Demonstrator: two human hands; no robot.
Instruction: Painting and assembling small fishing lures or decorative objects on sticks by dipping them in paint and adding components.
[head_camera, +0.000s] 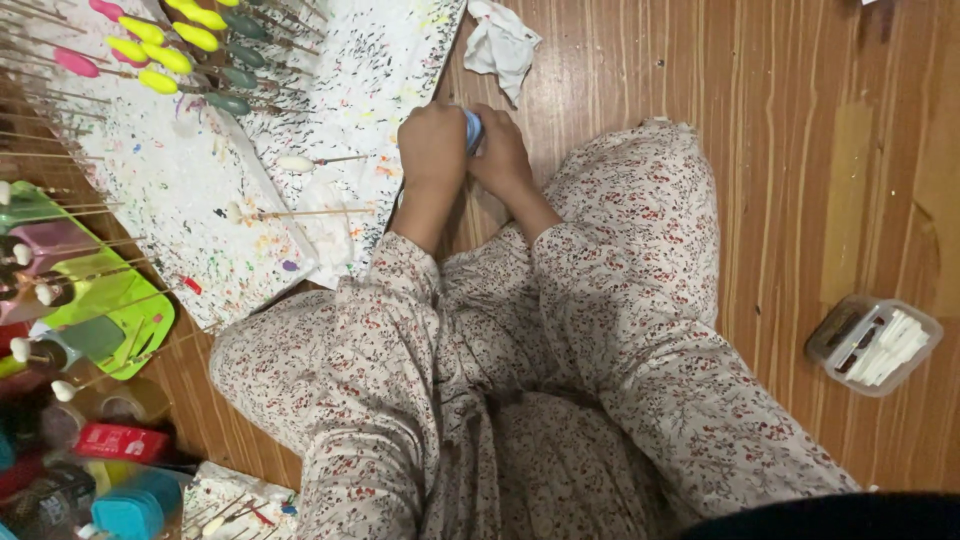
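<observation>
Hands (465, 150) over wooden floor (800, 150)

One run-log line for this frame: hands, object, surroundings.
left hand: gripping small blue object | right hand: gripping same object | nearby: crumpled white cloth, paint-speckled white sheet, wooden floor

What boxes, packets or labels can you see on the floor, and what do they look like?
Clear plastic box: far right on the wood floor, rectangular, white pieces inside.
Red packet: lower left among the clutter, flat and rectangular.
Blue container: bottom left corner, rounded, bright blue.
No screens or signs.
</observation>
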